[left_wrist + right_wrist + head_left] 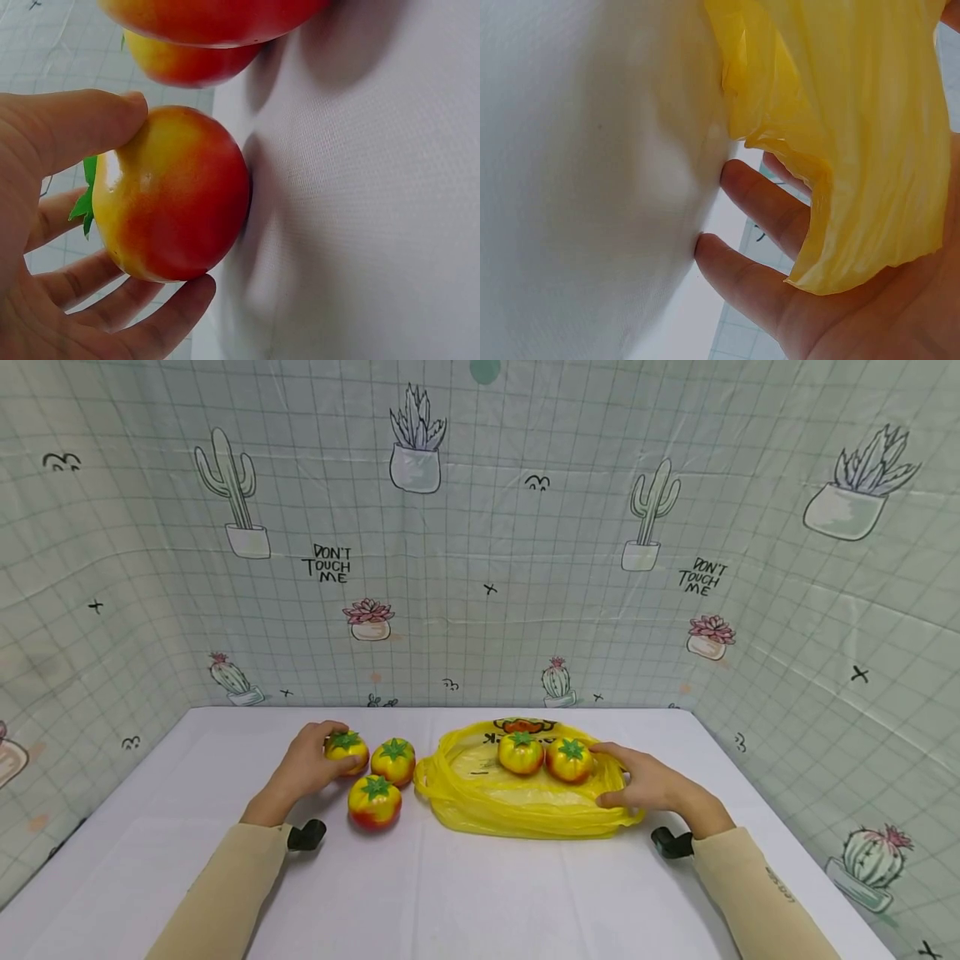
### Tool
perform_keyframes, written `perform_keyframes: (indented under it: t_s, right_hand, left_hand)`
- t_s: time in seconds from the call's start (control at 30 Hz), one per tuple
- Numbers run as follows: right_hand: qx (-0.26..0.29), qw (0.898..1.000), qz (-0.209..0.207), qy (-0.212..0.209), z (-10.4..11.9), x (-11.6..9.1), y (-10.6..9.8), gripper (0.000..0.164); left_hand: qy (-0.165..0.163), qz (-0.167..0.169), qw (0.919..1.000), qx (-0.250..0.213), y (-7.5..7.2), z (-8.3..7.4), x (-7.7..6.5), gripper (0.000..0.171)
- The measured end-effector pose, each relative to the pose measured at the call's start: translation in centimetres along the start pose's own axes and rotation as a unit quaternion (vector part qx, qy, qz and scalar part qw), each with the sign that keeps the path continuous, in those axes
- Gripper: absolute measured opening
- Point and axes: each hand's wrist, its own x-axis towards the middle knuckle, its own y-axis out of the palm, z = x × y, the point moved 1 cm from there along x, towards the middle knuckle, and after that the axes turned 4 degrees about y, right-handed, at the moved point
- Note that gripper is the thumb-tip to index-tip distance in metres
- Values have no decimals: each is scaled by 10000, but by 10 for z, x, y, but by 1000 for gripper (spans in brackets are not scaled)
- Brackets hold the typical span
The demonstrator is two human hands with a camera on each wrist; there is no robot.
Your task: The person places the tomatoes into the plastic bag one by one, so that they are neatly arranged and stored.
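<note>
In the head view my left hand [313,762] grips a yellow-and-red tomato [347,752] with a green star-shaped top; the thumb lies on one side and the fingers curl round the other. That tomato [176,195] appears close to the white tabletop in the left wrist view. Two similar tomatoes, one behind [393,762] and one in front [374,803], stand beside it. On the flat yellow plastic bag [480,806] sit a left tomato [521,752] and a right tomato [569,760]. My right hand [648,782] is spread at the bag's right edge, beside the right tomato. Yellow plastic [877,150] hides part of its palm.
A white cloth covers the table [487,893]. Behind and at both sides hangs a gridded curtain [487,543] printed with potted cacti. Dark wrist mounts, left [307,836] and right [671,843], stick out inward from the sleeves.
</note>
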Motion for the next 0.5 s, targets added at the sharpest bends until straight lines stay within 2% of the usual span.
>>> perform_keyframes:
  t_s: [0.23, 0.5]
  right_hand:
    - [58, 10000, 19, 27, 0, 0, 0, 82]
    - [3, 10000, 29, -9, -1, 1, 0, 82]
  left_hand:
    - [19, -45, 10000, -65, -3, -2, 0, 59]
    - [318, -311, 9989, -138, -7, -14, -2, 56]
